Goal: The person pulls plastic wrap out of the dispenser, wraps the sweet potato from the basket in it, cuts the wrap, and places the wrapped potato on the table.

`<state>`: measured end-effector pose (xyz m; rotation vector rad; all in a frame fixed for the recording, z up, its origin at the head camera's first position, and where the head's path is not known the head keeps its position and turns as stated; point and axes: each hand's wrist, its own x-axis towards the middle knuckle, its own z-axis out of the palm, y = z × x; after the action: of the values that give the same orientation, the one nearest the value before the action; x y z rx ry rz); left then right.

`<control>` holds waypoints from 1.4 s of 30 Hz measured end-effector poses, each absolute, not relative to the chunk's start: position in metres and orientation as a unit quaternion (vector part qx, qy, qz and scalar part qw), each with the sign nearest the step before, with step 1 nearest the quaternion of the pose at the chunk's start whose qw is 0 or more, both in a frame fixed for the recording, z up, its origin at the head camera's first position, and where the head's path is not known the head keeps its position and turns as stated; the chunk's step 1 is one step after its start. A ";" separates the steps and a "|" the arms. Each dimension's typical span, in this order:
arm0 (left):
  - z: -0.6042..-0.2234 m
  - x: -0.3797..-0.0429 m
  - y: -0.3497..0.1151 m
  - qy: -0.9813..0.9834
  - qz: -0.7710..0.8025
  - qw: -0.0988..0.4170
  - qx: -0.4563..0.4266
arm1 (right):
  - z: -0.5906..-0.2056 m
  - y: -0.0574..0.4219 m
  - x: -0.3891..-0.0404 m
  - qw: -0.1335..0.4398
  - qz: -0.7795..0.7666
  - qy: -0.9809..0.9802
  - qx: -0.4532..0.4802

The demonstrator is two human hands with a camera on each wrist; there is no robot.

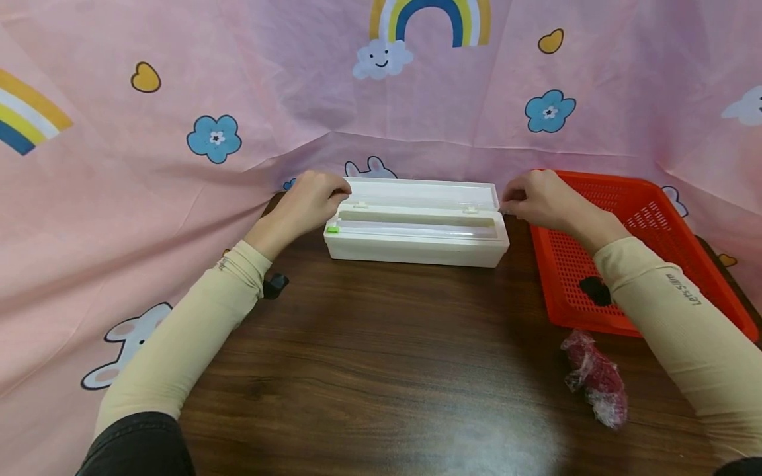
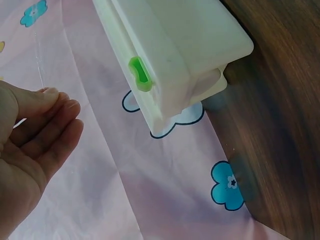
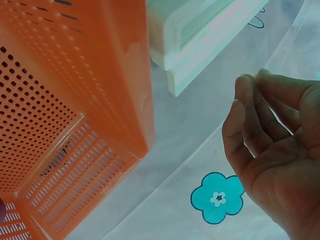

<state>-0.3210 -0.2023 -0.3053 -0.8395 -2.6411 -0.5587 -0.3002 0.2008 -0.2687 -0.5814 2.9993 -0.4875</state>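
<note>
A white plastic-wrap dispenser box [image 1: 417, 248] sits at the back of the table with its hinged lid [image 1: 423, 194] raised. A roll of clear wrap shows in its opening, and a green slider [image 2: 140, 74] sits at its left end. My left hand [image 1: 312, 198] is at the box's left end, thumb and fingertips pinched together; in the left wrist view a thin line of clear film [image 2: 39, 62] runs up from them. At the right end, my right hand [image 1: 538, 198] likewise pinches thumb against fingers, the film there too transparent to make out well.
An orange-red perforated basket [image 1: 542, 277] stands right of the box, under the right forearm. In front of it lies a dark red item wrapped in clear film [image 1: 595, 377]. A pink printed cloth [image 1: 286, 79] hangs behind the brown table [image 1: 369, 370].
</note>
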 end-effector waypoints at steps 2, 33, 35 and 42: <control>-0.303 -0.320 -0.202 -0.923 -0.195 0.159 -0.292 | -0.267 0.201 -0.300 0.021 -0.159 0.968 -0.191; -0.287 -0.316 -0.201 -0.912 -0.193 0.211 -0.294 | -0.253 0.206 -0.292 -0.036 -0.163 0.965 -0.203; -0.286 -0.316 -0.201 -0.911 -0.195 0.213 -0.295 | -0.252 0.206 -0.293 -0.040 -0.163 0.964 -0.205; -0.282 -0.316 -0.202 -0.908 -0.198 0.222 -0.295 | -0.249 0.207 -0.292 -0.050 -0.163 0.963 -0.210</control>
<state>-0.3163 -0.2019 -0.2821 -0.8152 -2.5084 -0.5465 -0.2918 0.2067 -0.2487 -0.6828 3.1241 -0.5293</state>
